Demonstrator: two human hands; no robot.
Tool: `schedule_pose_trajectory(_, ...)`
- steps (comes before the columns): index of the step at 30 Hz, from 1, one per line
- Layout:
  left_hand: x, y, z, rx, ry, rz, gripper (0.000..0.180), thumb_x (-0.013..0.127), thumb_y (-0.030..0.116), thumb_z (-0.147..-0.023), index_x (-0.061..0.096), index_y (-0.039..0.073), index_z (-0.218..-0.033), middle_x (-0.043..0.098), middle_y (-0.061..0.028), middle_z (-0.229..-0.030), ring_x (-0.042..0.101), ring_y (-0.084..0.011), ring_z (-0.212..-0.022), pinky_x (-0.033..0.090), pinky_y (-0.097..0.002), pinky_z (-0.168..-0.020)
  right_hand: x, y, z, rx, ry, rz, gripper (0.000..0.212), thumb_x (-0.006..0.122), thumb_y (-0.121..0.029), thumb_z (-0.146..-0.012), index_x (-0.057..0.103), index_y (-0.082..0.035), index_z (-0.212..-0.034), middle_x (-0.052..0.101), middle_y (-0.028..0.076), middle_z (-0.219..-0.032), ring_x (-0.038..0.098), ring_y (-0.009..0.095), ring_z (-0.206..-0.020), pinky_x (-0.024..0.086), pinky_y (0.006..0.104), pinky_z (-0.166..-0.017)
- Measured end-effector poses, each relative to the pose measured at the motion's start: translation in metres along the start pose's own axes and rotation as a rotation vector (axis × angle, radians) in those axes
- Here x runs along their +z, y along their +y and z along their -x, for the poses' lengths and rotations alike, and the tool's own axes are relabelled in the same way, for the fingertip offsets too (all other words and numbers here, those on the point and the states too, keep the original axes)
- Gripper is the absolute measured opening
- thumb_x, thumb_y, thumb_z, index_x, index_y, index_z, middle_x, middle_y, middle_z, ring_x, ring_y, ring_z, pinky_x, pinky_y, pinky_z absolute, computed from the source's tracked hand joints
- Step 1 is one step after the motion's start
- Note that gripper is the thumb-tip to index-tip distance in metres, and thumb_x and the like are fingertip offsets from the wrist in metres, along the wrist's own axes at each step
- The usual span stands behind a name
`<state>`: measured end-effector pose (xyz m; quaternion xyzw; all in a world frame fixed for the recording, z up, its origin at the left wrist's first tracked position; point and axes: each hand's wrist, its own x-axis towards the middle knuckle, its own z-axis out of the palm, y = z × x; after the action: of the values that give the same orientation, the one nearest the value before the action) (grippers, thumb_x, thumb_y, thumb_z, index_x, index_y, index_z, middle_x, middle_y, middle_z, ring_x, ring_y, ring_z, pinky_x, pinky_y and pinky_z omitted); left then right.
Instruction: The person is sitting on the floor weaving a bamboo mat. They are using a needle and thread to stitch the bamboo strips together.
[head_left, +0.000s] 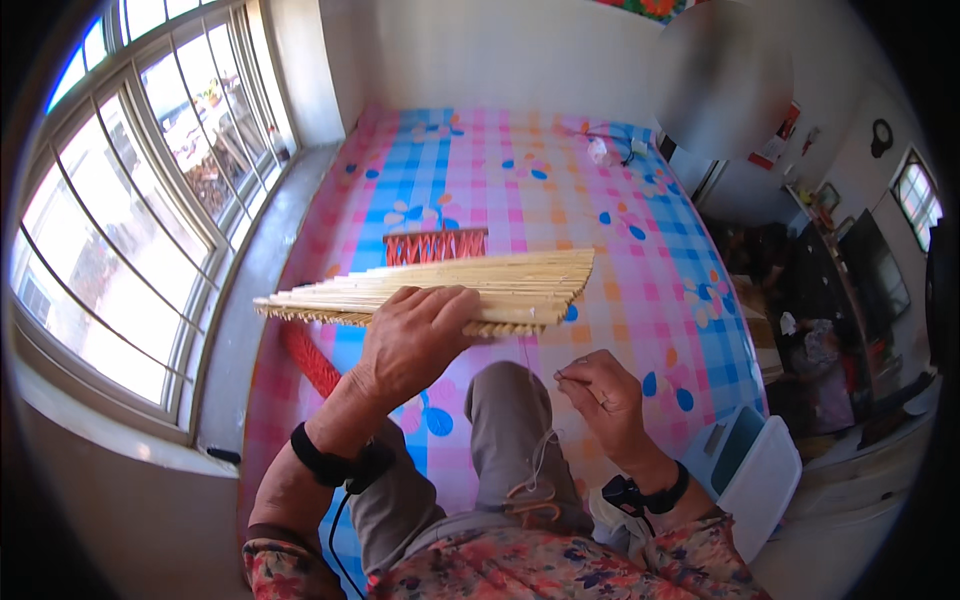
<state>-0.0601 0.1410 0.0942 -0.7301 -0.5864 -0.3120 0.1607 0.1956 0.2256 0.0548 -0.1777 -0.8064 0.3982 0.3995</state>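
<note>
My left hand grips a stiff mat of pale stalks laid side by side, thumb and fingers wrapped over its near edge. The mat is held up almost edge-on above my knees, and its cut stalk ends show along the rim. To the right of it, my right hand is closed in a pinch; whatever lies between the fingertips is too small to make out. A thin pale thread hangs below the mat and loops over my lap. Whether it reaches the right fingertips cannot be told.
I sit on a surface covered with a checked, flowered sheet. Beyond the mat lies a red lattice piece with brown bars. A red roll is by my left forearm, a white and blue plastic container at right. Barred windows line the left.
</note>
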Motion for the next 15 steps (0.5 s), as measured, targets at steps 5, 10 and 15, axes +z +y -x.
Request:
schedule_pose_trajectory(5,-0.023,-0.02,-0.053,-0.113,-0.088,0.048,0.031,0.074,0.018,-0.084,0.064,0.007,-0.111,0.07,-0.0126,-0.099,0.068,-0.0345,-0.089,0.054,-0.043,-0.075,0.007,-0.024,-0.069,-0.239,0.175,0.083,0.018,0.071,0.005,-0.085,0.069,-0.001,-0.102,0.058,0.009,-0.082,0.06,0.02,-0.073,0.048,0.0294,-0.064)
schedule_pose_trajectory(10,-0.024,-0.029,-0.067,-0.153,-0.113,0.051,0.028,0.071,0.018,-0.088,0.065,0.005,-0.111,0.07,-0.0139,-0.095,0.068,-0.0346,-0.085,0.054,-0.0428,-0.074,0.01,-0.015,-0.104,-0.286,0.183,0.115,0.022,0.066,0.003,-0.09,0.067,-0.001,-0.111,0.059,0.011,-0.09,0.062,0.023,-0.077,0.05,0.0309,-0.068)
schedule_pose_trajectory(15,-0.029,-0.032,-0.076,-0.169,-0.116,0.061,0.024,0.07,0.022,-0.089,0.065,0.007,-0.107,0.069,-0.0128,-0.091,0.068,-0.0341,-0.083,0.052,-0.0428,-0.073,0.015,-0.007,-0.118,-0.354,0.205,0.123,0.025,0.066,0.004,-0.09,0.066,-0.002,-0.114,0.06,0.012,-0.095,0.064,0.025,-0.083,0.052,0.0329,-0.071)
